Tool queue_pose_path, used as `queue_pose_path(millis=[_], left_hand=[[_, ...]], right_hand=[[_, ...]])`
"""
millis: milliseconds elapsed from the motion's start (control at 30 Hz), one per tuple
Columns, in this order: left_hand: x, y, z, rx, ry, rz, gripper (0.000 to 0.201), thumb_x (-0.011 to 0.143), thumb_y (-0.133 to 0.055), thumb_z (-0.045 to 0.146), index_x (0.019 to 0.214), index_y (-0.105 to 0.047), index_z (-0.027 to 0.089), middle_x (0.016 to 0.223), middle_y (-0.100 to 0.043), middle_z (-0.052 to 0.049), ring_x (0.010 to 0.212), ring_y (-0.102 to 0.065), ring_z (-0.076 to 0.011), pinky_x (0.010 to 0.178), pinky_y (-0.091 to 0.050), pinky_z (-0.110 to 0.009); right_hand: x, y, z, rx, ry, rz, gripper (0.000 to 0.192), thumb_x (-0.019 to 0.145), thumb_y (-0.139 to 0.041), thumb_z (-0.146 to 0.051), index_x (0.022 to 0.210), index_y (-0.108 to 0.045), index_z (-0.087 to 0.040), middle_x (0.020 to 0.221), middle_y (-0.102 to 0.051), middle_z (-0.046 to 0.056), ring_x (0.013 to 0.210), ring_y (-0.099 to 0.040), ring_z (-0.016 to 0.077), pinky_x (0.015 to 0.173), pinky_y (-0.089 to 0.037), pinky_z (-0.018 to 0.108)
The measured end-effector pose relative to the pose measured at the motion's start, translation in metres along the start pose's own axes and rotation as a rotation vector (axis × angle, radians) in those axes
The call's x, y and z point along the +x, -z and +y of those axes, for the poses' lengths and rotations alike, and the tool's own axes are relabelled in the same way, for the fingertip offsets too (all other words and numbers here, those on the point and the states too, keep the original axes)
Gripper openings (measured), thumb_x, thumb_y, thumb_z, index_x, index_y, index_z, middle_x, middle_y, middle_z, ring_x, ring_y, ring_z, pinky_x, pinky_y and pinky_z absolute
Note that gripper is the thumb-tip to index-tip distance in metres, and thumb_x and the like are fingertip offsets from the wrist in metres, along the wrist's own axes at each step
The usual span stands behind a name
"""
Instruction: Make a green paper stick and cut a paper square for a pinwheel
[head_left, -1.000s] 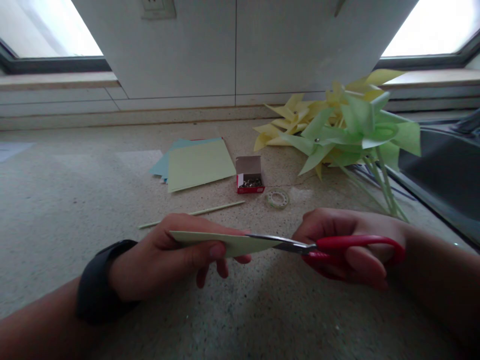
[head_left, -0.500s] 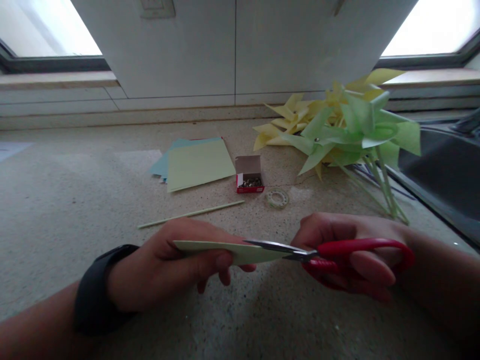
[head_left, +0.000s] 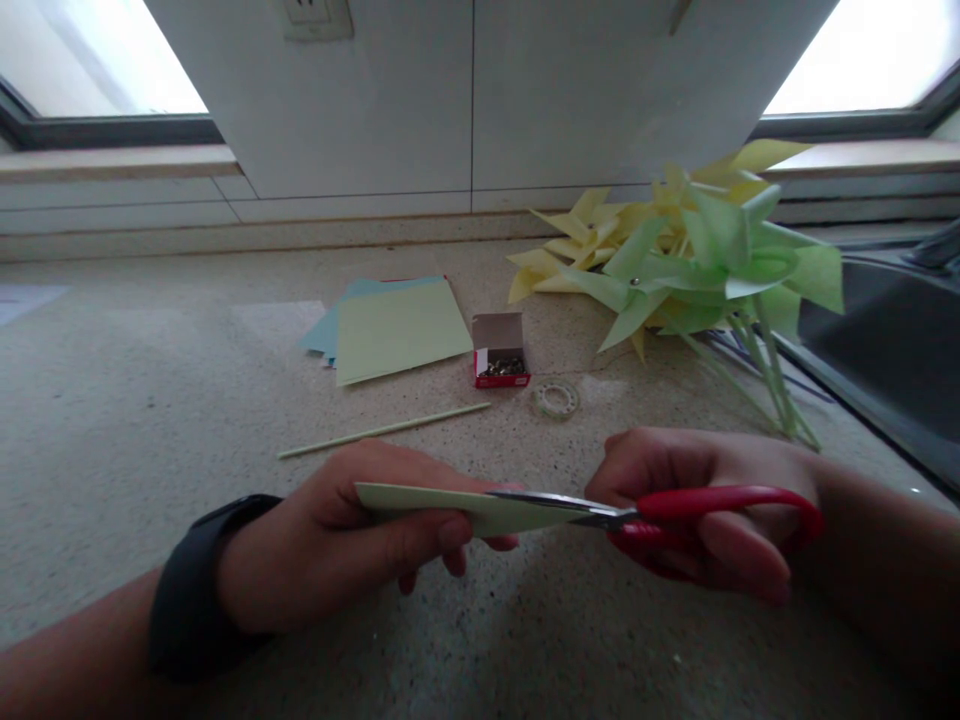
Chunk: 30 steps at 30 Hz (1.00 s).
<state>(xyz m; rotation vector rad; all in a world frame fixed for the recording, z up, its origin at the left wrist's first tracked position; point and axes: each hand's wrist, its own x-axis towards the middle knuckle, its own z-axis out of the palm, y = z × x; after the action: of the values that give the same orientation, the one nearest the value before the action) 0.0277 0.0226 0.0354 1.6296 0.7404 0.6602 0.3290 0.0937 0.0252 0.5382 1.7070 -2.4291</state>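
My left hand [head_left: 352, 540], with a black watch at the wrist, pinches a pale green sheet of paper [head_left: 420, 500] held nearly edge-on above the speckled counter. My right hand [head_left: 712, 500] grips red-handled scissors [head_left: 675, 505]. Their steel blades lie closed along the right part of the sheet, pointing left toward my left thumb.
On the counter [head_left: 135, 400] lie a stack of green and blue paper sheets [head_left: 397, 325], an open red box of metal pins [head_left: 500, 355], a roll of clear tape [head_left: 556, 398] and a thin green stick [head_left: 382, 430]. Yellow and green paper pinwheels [head_left: 675, 265] are heaped by a dark sink [head_left: 885, 360] at right.
Both hands, the sheet and the scissors have sunk slightly in the view. The blades reach a little further left into the paper and look more closed.
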Motion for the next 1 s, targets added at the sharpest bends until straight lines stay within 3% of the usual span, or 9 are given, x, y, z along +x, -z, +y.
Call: queue_pose_path(millis=[33, 233, 467, 600, 700, 867, 1000], left_hand=[[0.000, 0.000, 0.000, 0.004, 0.003, -0.002, 0.027, 0.101, -0.058, 0.035, 0.109, -0.078, 0.020, 0.094, -0.080, -0.008, 0.064, -0.065, -0.0133, 0.050, -0.052, -0.017], [0.003, -0.002, 0.001, 0.072, -0.071, -0.031, 0.028, 0.102, -0.055, 0.030, 0.111, -0.078, 0.017, 0.096, -0.080, -0.009, 0.069, -0.067, -0.0140, 0.058, -0.053, -0.020], [0.000, -0.003, -0.001, 0.055, -0.086, -0.065, 0.032, 0.104, -0.051, 0.029, 0.120, -0.075, 0.015, 0.099, -0.079, -0.013, 0.070, -0.067, -0.0159, 0.054, -0.052, -0.021], [0.000, -0.003, -0.001, 0.054, -0.089, -0.078, 0.031, 0.103, -0.051, 0.026, 0.121, -0.074, 0.015, 0.096, -0.078, -0.012, 0.064, -0.064, -0.0143, 0.056, -0.053, -0.022], [0.002, -0.003, 0.000, 0.062, -0.110, -0.068, 0.030, 0.102, -0.052, 0.023, 0.119, -0.075, 0.014, 0.091, -0.078, -0.011, 0.062, -0.062, -0.0134, 0.056, -0.052, -0.020], [0.002, -0.003, 0.001, 0.097, -0.132, -0.067, 0.030, 0.101, -0.053, 0.018, 0.123, -0.073, 0.016, 0.098, -0.079, -0.011, 0.070, -0.066, -0.0131, 0.058, -0.053, -0.017], [0.001, -0.002, 0.002, 0.109, -0.111, -0.052, 0.026, 0.102, -0.054, 0.021, 0.114, -0.076, 0.016, 0.091, -0.079, -0.009, 0.067, -0.066, -0.0130, 0.059, -0.052, -0.019]], right_hand=[[0.000, -0.001, 0.000, 0.032, 0.045, -0.010, 0.061, 0.071, -0.074, -0.075, 0.073, -0.055, -0.017, 0.054, -0.052, -0.005, 0.041, -0.045, 0.0074, 0.034, -0.033, 0.017], [-0.002, -0.005, -0.008, 0.063, -0.127, 0.041, 0.069, 0.062, -0.077, -0.078, 0.081, -0.060, -0.014, 0.064, -0.057, -0.004, 0.050, -0.053, 0.0075, 0.044, -0.042, 0.017], [0.006, -0.004, -0.006, 0.108, -0.112, -0.112, 0.032, 0.076, -0.082, -0.039, 0.076, -0.059, -0.018, 0.058, -0.055, -0.005, 0.046, -0.054, 0.0074, 0.039, -0.045, 0.013], [0.007, -0.002, 0.004, 0.109, -0.059, -0.130, 0.028, 0.079, -0.079, -0.040, 0.078, -0.063, -0.017, 0.057, -0.052, -0.007, 0.044, -0.053, 0.0055, 0.038, -0.041, 0.011], [0.004, -0.003, 0.006, 0.134, -0.009, -0.095, 0.041, 0.076, -0.080, -0.051, 0.078, -0.060, -0.016, 0.057, -0.053, -0.007, 0.042, -0.052, 0.0053, 0.036, -0.036, 0.011], [-0.003, -0.004, -0.004, 0.063, -0.104, -0.011, 0.044, 0.077, -0.082, -0.052, 0.083, -0.058, -0.016, 0.061, -0.056, -0.005, 0.048, -0.054, 0.0053, 0.043, -0.042, 0.012], [-0.002, 0.001, -0.004, 0.073, -0.109, -0.093, 0.041, 0.076, -0.081, -0.051, 0.079, -0.057, -0.018, 0.059, -0.056, -0.004, 0.048, -0.055, 0.0079, 0.040, -0.045, 0.014]])
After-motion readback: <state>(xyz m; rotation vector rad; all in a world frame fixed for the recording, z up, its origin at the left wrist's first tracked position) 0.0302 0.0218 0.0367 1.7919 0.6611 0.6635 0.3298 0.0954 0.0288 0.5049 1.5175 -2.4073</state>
